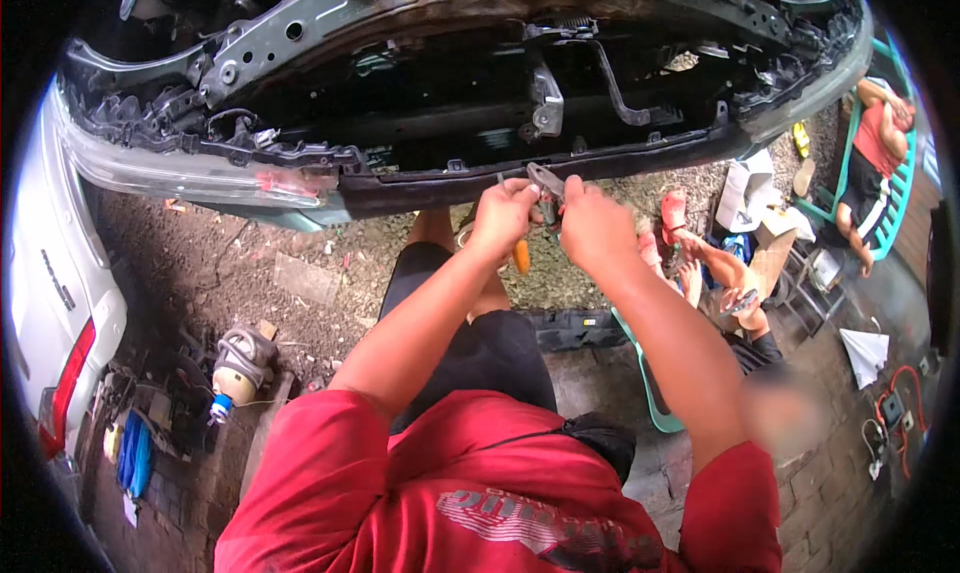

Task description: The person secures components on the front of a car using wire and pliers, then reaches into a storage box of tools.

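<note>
My left hand (503, 221) is closed near the lower edge of the car's dark front panel (430, 195). An orange-handled tool (521, 257) sticks out below its fingers, and a thin shaft shows just above them; its tip is unclear. Close beside it, my right hand (598, 228) is closed around a pair of pliers (546, 180), with the metal jaws pointing up and left toward the panel edge. A small metal part between the two hands is too small to make out. The fingers partly hide both tools.
A white car (75, 233) stands at left. On the ground lies a hose-wrapped machine (238, 368). At right, one person sits near a cardboard piece (770, 263), and another reclines on a green chair (888, 213). An orange cable (912, 393) lies at far right.
</note>
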A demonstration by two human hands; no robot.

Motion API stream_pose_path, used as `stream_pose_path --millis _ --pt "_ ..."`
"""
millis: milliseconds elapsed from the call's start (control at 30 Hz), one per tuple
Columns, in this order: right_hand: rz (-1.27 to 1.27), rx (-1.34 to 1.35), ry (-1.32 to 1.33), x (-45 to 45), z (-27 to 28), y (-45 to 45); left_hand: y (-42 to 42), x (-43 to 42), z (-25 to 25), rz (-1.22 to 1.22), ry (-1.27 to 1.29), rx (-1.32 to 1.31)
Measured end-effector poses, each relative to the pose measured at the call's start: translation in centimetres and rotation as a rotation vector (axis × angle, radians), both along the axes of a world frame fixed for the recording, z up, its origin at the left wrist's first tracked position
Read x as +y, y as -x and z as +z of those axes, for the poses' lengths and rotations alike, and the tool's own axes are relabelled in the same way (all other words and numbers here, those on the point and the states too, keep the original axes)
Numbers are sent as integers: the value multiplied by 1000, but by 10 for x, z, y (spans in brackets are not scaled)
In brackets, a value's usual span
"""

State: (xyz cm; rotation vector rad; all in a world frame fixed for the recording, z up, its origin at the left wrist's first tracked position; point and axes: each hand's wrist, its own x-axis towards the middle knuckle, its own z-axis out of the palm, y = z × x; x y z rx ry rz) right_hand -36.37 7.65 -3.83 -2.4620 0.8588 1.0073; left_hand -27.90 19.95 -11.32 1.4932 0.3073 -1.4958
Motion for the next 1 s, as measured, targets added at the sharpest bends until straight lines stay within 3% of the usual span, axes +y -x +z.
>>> stream_pose_path --millis 233,433,533,1000 --pt "-145 -63 67 21 -5 5 3 -11 -9 24 -3 -57" --pt "-32 10 63 3 -12 -7 -3 -10 -6 37 -49 54" --pt "-104 23 63 6 -16 -10 -6 -9 -6 18 -27 89" --pt "-77 -40 140 15 -12 -3 9 -10 -19 66 14 6"
